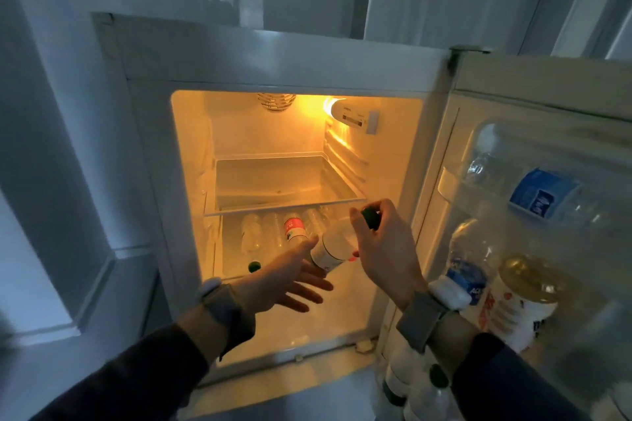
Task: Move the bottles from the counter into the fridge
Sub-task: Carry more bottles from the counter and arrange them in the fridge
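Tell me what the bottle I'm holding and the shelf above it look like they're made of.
Bottle: probably clear plastic, see-through body, white label, dark green cap gripped by the right hand. Shelf: looks like smooth glass or clear plastic, pale-edged; bottles show through it.

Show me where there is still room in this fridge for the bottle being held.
The glass shelf is bare. Below it, the fridge floor is free in front of the lying bottles. That back row is crowded; so are the door racks. The right hand grips the bottle; the left hand supports it.

Right hand (383, 243) grips bottle (330, 251) by its cap; left hand (287, 278) supports it, fingers straight.
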A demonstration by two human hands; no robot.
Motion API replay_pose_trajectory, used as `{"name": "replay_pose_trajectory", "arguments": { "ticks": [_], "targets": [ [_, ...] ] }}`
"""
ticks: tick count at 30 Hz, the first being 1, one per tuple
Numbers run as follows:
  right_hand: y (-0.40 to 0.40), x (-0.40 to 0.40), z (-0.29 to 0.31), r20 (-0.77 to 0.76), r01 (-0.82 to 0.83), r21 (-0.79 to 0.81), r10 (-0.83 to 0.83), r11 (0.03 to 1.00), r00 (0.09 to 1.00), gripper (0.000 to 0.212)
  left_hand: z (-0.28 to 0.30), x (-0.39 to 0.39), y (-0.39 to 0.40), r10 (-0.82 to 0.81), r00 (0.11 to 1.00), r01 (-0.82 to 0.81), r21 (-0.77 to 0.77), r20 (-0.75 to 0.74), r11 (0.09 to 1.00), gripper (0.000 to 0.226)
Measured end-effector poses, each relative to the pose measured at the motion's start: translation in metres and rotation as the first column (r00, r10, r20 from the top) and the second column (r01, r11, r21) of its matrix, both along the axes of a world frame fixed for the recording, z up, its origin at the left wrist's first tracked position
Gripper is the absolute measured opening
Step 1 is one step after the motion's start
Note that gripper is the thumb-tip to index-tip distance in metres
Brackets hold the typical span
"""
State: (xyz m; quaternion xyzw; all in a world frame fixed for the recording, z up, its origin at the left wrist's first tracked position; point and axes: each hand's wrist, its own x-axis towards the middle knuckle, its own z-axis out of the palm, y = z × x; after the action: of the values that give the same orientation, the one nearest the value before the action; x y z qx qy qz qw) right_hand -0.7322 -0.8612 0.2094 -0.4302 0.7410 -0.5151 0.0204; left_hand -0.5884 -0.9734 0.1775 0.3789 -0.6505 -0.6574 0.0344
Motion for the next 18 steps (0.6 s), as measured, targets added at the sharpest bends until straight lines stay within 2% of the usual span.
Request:
{"name": "replay_pose_trajectory", "arguments": {
  "ticks": [2, 5, 8, 10, 14, 18],
  "targets": [
    [0.001, 0.004, 0.002, -0.030, 0.017, -0.045, -0.019, 0.999, 0.999, 0.023, 0.016, -0.005, 0.002, 0.037, 0.992, -0.027, 0.089, -0.117, 0.996, 0.073],
    [0.005, 0.007, 0.002, -0.069, 0.041, -0.091, -0.048, 0.995, 0.996, 0.026, 0.034, -0.021, 0.004, 0.148, 0.932, -0.052, 0.283, -0.330, 0.958, 0.057],
    [0.002, 0.007, -0.001, -0.089, 0.066, -0.060, -0.071, 0.996, 0.993, 0.028, 0.045, -0.048, 0.003, 0.265, 0.898, -0.146, 0.332, -0.351, 0.932, 0.066],
    [-0.003, 0.004, -0.002, -0.090, 0.087, 0.014, -0.086, 0.996, 0.992, 0.029, 0.046, -0.066, -0.004, 0.384, 0.859, -0.257, 0.366, -0.337, 0.895, 0.058],
    [-0.007, -0.015, -0.003, -0.051, 0.104, 0.192, -0.096, 0.976, 0.994, 0.037, 0.044, -0.103, -0.030, 0.441, 0.834, -0.367, 0.262, -0.332, 0.892, 0.064],
    [0.001, -0.022, -0.004, -0.052, 0.056, 0.297, -0.042, 0.953, 0.998, 0.045, 0.054, -0.123, -0.064, 0.463, 0.825, -0.443, 0.137, -0.323, 0.886, 0.066]
  ]
}}
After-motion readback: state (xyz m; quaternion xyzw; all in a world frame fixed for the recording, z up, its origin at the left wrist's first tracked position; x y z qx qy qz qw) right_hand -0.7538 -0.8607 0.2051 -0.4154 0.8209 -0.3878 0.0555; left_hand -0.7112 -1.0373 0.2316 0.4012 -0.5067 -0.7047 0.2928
